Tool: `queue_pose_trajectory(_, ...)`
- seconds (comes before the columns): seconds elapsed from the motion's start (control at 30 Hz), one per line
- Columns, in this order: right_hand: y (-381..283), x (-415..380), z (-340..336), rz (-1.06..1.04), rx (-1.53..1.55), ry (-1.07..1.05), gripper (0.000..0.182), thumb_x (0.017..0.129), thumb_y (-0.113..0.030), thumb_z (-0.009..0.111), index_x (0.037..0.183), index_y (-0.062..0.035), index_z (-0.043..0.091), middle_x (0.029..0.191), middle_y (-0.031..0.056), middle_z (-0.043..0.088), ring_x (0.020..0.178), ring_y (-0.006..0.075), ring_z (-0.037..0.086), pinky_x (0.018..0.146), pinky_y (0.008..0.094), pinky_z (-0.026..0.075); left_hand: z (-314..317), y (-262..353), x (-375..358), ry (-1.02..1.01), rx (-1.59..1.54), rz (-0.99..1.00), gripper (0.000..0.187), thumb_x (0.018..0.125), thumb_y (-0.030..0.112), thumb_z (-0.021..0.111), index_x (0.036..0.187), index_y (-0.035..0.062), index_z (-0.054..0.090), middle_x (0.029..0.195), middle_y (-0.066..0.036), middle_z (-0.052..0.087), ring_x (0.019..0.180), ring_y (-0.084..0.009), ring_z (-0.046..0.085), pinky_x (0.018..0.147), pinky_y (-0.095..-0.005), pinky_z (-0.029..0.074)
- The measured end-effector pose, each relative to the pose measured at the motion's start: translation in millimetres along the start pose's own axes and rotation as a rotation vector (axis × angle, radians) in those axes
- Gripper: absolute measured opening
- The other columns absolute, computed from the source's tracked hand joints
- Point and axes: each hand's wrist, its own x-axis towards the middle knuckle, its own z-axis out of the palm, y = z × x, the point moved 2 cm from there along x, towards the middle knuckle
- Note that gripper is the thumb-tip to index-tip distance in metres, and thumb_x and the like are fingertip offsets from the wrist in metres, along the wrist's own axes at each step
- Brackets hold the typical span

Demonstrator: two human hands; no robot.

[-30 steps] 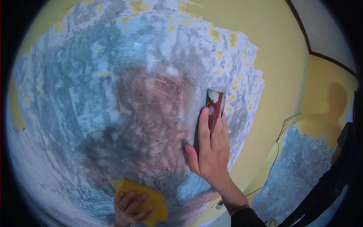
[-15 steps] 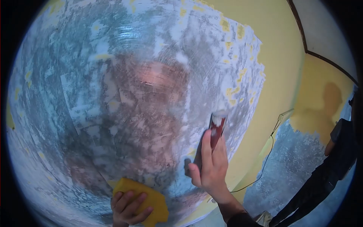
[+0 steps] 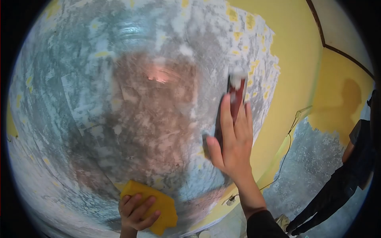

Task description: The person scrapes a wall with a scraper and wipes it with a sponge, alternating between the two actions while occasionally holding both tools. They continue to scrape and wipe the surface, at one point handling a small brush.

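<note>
My right hand (image 3: 234, 142) presses a dark red flat tool (image 3: 237, 95) against the patchy grey and white wall (image 3: 158, 119), right of centre. Whitish residue covers the tool's upper end. Its thumb is spread to the left, while the other fingers lie along the tool. At the bottom, my left hand (image 3: 137, 212) grips a yellow block or sponge (image 3: 158, 202), fingers over its left side and the yellow piece close to the wall. Patches of yellow show through the white coating near the right edge of the scraped area.
A person in dark clothes (image 3: 345, 174) stands at the right, near another partly stripped wall (image 3: 313, 154). A cable (image 3: 282, 162) runs down from a small fixture on the yellow wall. A socket-like piece (image 3: 231, 200) sits low by the wall's edge.
My right hand and the red tool have moved up the wall and slightly right. My left hand and the yellow block have barely shifted. The camera view has shifted a little.
</note>
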Motion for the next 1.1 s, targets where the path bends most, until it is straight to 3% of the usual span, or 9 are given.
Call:
queue_pose_trajectory(0.2, -29, -56, 15, 0.088, 0.110, -0.046, 0.070, 0.084, -0.032, 0.060, 0.138, 0.0085, 0.040, 0.137, 0.0321, 0.042, 0.131, 0.0477, 0.038, 0.105, 0.0551, 0.032, -5, 1, 4, -0.056, -0.018, -0.045, 0.033, 0.083, 0.028, 0.071, 0.112, 0.0349, 0.056, 0.114, 0.009, 0.065, 0.122, -0.0225, 0.049, 0.109, -0.0388, 0.035)
queue_pose_trajectory(0.43, 4, 3, 4, 0.053, 0.067, 0.116, 0.070, 0.086, -0.034, 0.058, 0.141, 0.0045, 0.039, 0.138, 0.0326, 0.040, 0.126, 0.0457, 0.043, 0.104, 0.0533, 0.035, -2, 0, 2, -0.055, 0.002, -0.047, 0.029, 0.083, 0.025, 0.070, 0.108, 0.0323, 0.057, 0.112, 0.009, 0.067, 0.122, -0.0221, 0.049, 0.109, -0.0382, 0.035)
queue_pose_trajectory(0.63, -13, -71, 15, 0.018, 0.065, -0.091, 0.068, 0.091, -0.039, 0.051, 0.143, 0.0029, 0.036, 0.142, 0.0353, 0.034, 0.126, 0.0470, 0.044, 0.103, 0.0514, 0.038, -4, -1, 3, -0.027, 0.010, -0.049, 0.027, 0.084, 0.026, 0.070, 0.106, 0.0303, 0.057, 0.110, 0.007, 0.068, 0.122, -0.0227, 0.049, 0.109, -0.0390, 0.036)
queue_pose_trajectory(0.67, -8, -55, 15, 0.027, 0.077, 0.007, 0.068, 0.091, -0.038, 0.052, 0.142, 0.0030, 0.037, 0.141, 0.0353, 0.036, 0.126, 0.0477, 0.044, 0.103, 0.0516, 0.037, -5, 0, 3, -0.032, 0.011, -0.042, 0.027, 0.084, 0.026, 0.070, 0.107, 0.0301, 0.057, 0.110, 0.007, 0.068, 0.121, -0.0229, 0.050, 0.109, -0.0392, 0.036)
queue_pose_trajectory(0.77, 12, -1, -8, 0.043, 0.079, 0.019, 0.066, 0.091, -0.036, 0.053, 0.140, 0.0050, 0.039, 0.138, 0.0344, 0.039, 0.125, 0.0471, 0.044, 0.103, 0.0526, 0.037, 2, -1, 0, 0.005, 0.021, -0.040, 0.026, 0.084, 0.027, 0.070, 0.107, 0.0300, 0.057, 0.108, 0.006, 0.068, 0.120, -0.0237, 0.051, 0.109, -0.0400, 0.036)
queue_pose_trajectory(0.8, 11, -1, -3, 0.004, -0.013, 0.047, 0.066, 0.089, -0.035, 0.054, 0.139, 0.0056, 0.040, 0.137, 0.0323, 0.042, 0.127, 0.0457, 0.043, 0.103, 0.0521, 0.037, 2, 0, -4, 0.016, 0.027, -0.053, 0.026, 0.084, 0.028, 0.070, 0.107, 0.0301, 0.058, 0.108, 0.006, 0.069, 0.120, -0.0239, 0.051, 0.109, -0.0403, 0.036)
queue_pose_trajectory(0.9, -15, -46, 9, 0.027, 0.083, -0.032, 0.068, 0.086, -0.034, 0.056, 0.139, 0.0058, 0.041, 0.135, 0.0309, 0.045, 0.130, 0.0445, 0.040, 0.105, 0.0519, 0.035, -2, 1, -4, -0.005, -0.003, -0.074, 0.024, 0.086, 0.029, 0.068, 0.107, 0.0300, 0.058, 0.107, 0.006, 0.069, 0.120, -0.0247, 0.051, 0.109, -0.0413, 0.036)
queue_pose_trajectory(1.1, 1, -5, -2, 0.005, -0.006, -0.049, 0.067, 0.089, -0.035, 0.055, 0.140, 0.0061, 0.039, 0.140, 0.0355, 0.036, 0.127, 0.0457, 0.043, 0.104, 0.0522, 0.036, 5, 2, -4, 0.063, 0.014, -0.057, 0.019, 0.088, 0.029, 0.065, 0.106, 0.0284, 0.059, 0.107, 0.005, 0.069, 0.119, -0.0246, 0.052, 0.106, -0.0413, 0.038)
